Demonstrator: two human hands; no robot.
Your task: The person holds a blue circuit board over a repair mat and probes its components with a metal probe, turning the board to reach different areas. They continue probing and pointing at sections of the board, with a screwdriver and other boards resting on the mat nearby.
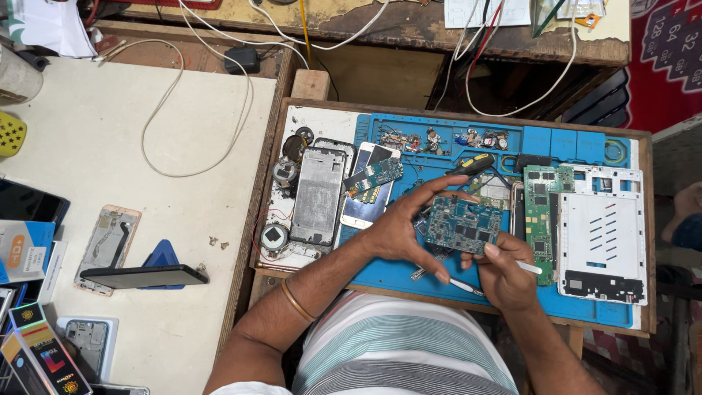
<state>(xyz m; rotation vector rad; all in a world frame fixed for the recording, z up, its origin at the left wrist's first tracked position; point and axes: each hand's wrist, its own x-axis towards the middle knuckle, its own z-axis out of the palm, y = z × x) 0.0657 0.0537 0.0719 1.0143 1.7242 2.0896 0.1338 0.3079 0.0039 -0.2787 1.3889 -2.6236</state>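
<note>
Both forearms reach forward over a blue mat (395,274) on a wooden tray. The left hand (401,230) is turned palm-in, its fingers spread and curled around the left edge of a blue board (462,224), with the thumb over the top and 1 finger stretched beneath. A thin bangle (296,301) sits on that forearm. The right hand (504,274) comes up from below, its thumb pressed on the board's lower right corner and its fingers closed around a slim white tool (528,268) that juts to the right.

The board is held just above the mat's middle, tilted slightly. It is rectangular, packed with small dark chips and pale metal shields.

To its right lie a green board (541,219) and a white frame (603,238); to its left, a grey phone chassis (317,196). A yellow-and-black screwdriver (473,164) lies just behind.

At the far left of the pale table (110,132), flat boxes are stacked: an orange-and-white box (20,252) at the edge, and a dark box (40,351) with bright multicoloured print near the bottom corner. A red sign (669,51) with white patterning shows at the top right.
</note>
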